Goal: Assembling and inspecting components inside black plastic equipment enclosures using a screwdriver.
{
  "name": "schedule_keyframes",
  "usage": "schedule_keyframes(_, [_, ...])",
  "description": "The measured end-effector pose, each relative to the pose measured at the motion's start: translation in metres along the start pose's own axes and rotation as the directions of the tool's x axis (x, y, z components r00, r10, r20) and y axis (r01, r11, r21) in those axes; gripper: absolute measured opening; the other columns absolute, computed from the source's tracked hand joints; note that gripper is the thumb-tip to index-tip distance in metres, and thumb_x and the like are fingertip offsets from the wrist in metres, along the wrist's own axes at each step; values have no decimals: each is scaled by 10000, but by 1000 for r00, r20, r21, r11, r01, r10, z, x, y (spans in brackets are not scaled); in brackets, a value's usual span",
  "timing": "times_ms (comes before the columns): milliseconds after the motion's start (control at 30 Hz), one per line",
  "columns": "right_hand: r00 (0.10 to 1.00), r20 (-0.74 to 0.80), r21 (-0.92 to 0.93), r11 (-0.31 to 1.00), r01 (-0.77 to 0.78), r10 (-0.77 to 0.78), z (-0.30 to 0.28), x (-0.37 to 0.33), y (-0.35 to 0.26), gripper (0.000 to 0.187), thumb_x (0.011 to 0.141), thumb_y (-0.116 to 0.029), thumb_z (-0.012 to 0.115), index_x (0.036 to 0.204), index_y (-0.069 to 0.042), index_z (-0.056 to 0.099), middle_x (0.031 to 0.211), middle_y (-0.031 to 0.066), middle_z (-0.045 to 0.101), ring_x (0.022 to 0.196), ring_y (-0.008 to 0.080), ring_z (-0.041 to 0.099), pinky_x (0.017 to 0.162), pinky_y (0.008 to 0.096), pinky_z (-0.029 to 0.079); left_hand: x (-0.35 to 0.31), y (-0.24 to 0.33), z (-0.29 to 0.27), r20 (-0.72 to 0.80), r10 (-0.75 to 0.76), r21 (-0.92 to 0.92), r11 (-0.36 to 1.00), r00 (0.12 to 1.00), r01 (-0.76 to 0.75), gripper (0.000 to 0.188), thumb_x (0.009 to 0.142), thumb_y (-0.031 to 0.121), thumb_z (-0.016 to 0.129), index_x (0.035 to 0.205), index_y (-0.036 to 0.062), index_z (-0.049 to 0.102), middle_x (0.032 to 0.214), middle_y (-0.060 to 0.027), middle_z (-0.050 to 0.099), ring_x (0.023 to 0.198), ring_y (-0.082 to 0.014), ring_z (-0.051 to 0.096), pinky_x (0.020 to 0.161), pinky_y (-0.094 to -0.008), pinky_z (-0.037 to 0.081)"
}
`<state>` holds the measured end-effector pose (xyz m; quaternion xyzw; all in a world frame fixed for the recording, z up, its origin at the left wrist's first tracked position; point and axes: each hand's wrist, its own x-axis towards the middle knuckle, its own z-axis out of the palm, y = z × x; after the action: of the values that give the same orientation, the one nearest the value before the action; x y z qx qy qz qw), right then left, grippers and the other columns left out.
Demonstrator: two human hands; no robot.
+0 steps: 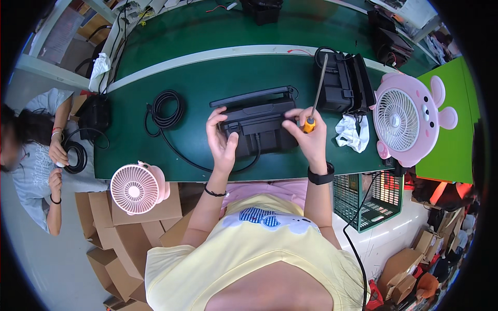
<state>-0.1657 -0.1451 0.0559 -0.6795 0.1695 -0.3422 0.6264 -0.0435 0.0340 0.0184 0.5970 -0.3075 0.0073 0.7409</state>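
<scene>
In front of me on the green table lies a black box-shaped device (259,127) with a long bar-like part along its far side and a cable at its near side. My left hand (223,137) grips its left end, fingers at the far side and thumb on the near face. My right hand (311,136) holds a screwdriver (309,123) with a yellow-orange handle, its long metal shaft pointing up and away from the device. The right thumb and forefinger are also at the device's right end. The device's black cable (167,110) runs left to a coil.
A second black device (340,85) stands at the back right, with a white cloth (353,133) before it. A pink fan (397,119) is at the right, a smaller pink fan (136,189) at the near left. A co-worker (44,140) holds a coiled cable at the far left.
</scene>
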Motion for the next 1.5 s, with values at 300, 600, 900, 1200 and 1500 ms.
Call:
schedule_keyframes(300, [993, -116, -177, 984, -28, 7, 3, 1, 7, 407, 789, -173, 852, 833, -65, 462, 1250, 122, 630, 890, 95, 569, 719, 243, 453, 1, -4, -8, 34, -59, -118, 991, 998, 63, 480, 803, 80, 629, 1255, 47, 474, 1400, -209, 434, 1328, -310, 403, 1160, -429, 237])
schedule_keyframes(600, [954, 99, 83, 953, -292, 283, -9, 31, 34, 415, 780, -129, 864, 850, -95, 456, 1379, 283, 556, 1357, 236, 487, 892, 267, 436, 17, -16, -12, 133, -131, 54, 991, 983, 124, 532, 875, -6, 577, 1383, 34, 425, 1484, -156, 408, 1399, -273, 369, 1182, -377, 234])
schedule_keyframes(900, [992, -124, -401, 916, -34, -17, -3, 4, 25, 341, 967, -239, 663, 1180, -33, 495, 1100, 106, 700, 869, 248, 682, 747, 342, 508, 22, -31, -20, -48, -55, 148, 987, 997, 62, 449, 897, 47, 668, 1316, 22, 508, 1413, -166, 480, 1340, -282, 444, 1153, -395, 300])
schedule_keyframes(1200, [978, 207, -751, 638, 167, -12, 0, -40, -19, 415, 895, -72, 656, 1297, -154, 593, 954, 126, 693, 798, 315, 669, 675, 406, 545, 50, -32, -21, -235, -174, 35, 982, 956, 187, 566, 908, 77, 722, 1406, 50, 454, 1385, -103, 470, 1289, -221, 455, 1119, -327, 330])
schedule_keyframes(1500, [963, 228, -804, 531, 268, -141, 19, -25, -6, 370, 895, -82, 662, 1255, -168, 663, 994, 87, 713, 793, 283, 670, 668, 373, 540, 48, -42, -29, -200, -195, 24, 979, 960, 204, 549, 883, 56, 741, 1367, 30, 484, 1443, -120, 458, 1340, -238, 438, 1147, -343, 314])
